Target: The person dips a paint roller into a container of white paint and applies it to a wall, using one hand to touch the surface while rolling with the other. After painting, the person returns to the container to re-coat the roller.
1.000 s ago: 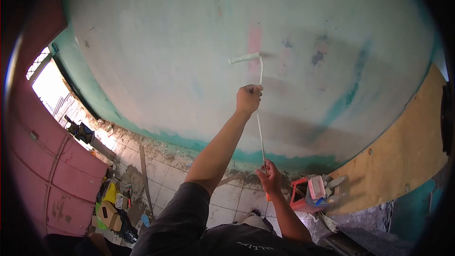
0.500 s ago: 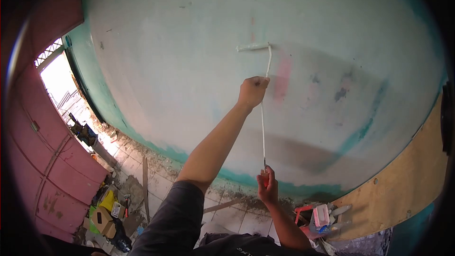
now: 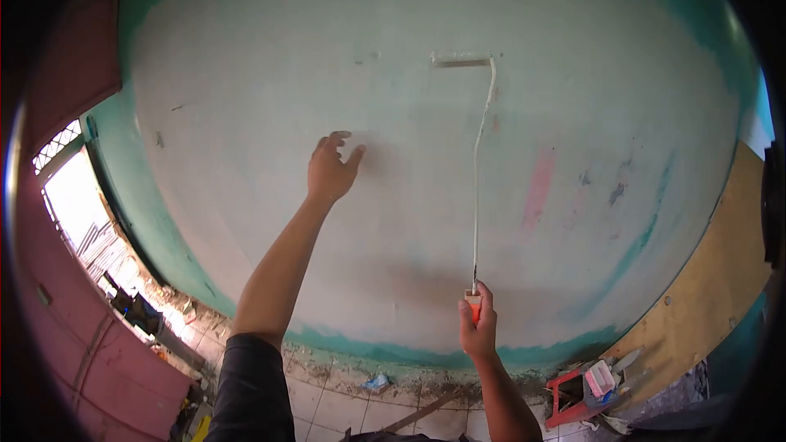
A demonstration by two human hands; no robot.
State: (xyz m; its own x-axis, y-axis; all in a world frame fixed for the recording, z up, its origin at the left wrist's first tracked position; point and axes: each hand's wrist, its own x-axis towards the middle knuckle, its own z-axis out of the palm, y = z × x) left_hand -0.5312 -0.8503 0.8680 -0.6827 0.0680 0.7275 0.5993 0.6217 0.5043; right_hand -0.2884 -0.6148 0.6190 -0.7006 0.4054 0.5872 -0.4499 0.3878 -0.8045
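Observation:
My right hand (image 3: 479, 326) is wrapped round the orange handle of a paint roller (image 3: 476, 188). Its long thin white rod rises from the grip, bends near the top and ends in a white roller sleeve lying level across the wall. My left hand (image 3: 334, 168) is raised to the left of the rod, fingers curled but apart, with nothing in it. In front stands the wall (image 3: 270, 98), mostly pale whitish paint, with teal left along its edges and a pink patch and dark marks right of the rod.
A red stool (image 3: 565, 397) holding a pink container (image 3: 600, 378) stands at the lower right, beside a leaning wooden board (image 3: 696, 278). At left are a pink panel (image 3: 90, 336) and a bright doorway (image 3: 82, 205). A wooden strip (image 3: 422, 412) lies on the tiled floor.
My left hand has let go of the roller's rod and moved left, its fingers opening. The roller sleeve now sits farther right and slightly higher in view; the camera view has shifted too.

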